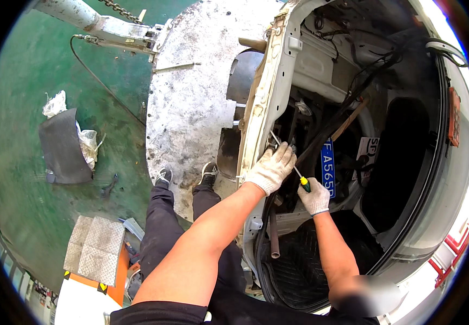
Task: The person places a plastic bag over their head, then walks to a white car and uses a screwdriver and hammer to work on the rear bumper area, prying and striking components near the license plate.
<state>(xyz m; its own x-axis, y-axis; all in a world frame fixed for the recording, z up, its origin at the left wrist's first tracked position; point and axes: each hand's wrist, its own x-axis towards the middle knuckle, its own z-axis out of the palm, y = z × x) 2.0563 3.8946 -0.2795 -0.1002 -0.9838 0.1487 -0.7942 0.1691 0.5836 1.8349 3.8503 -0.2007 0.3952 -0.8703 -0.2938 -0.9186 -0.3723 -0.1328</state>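
Note:
My right hand (314,199), in a white knit glove, is closed round the yellow and dark green handle of a screwdriver (304,183). Its thin metal shaft runs up and left, passing under the fingers of my left hand (271,168). That hand, gloved too, has its fingers bent together over the shaft, beside the pale metal body edge (263,116); its fingertips are partly hidden. A thin bright rod emerges beyond the fingers, apparently the same shaft. Both hands are at the open rear of a car (321,70), where dark parts and cables lie.
A blue licence plate (327,168) lies inside the car near my right hand. Thick black cables (348,103) cross the opening. A metal tube (274,238) points toward me. I stand at a scuffed metal platform (191,108); a dark panel (66,146) lies on the green floor.

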